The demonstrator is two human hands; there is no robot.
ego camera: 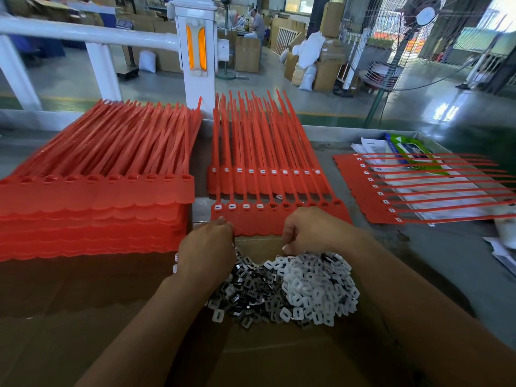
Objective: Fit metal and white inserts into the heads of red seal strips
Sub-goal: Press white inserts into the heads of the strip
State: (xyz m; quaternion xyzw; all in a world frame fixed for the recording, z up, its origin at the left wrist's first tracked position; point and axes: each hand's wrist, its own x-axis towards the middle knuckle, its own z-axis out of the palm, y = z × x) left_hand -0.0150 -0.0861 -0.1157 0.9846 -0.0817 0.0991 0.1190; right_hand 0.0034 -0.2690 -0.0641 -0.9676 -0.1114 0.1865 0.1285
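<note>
The working sheet of red seal strips (279, 219) lies flat at centre frame; four heads at its left end show white fillings, the rest gape empty; just below, white inserts (315, 286) and metal inserts (245, 289) lie heaped on cardboard (279, 353). The left hand (206, 247) bunches its fingers at the sheet's near edge; the right hand (312, 230) curls into the heap; whether either pinches a piece I cannot tell. The bits look light, hard and slippery; I'd pinch them by the edges; the strips look bendy, so steady the head.
</note>
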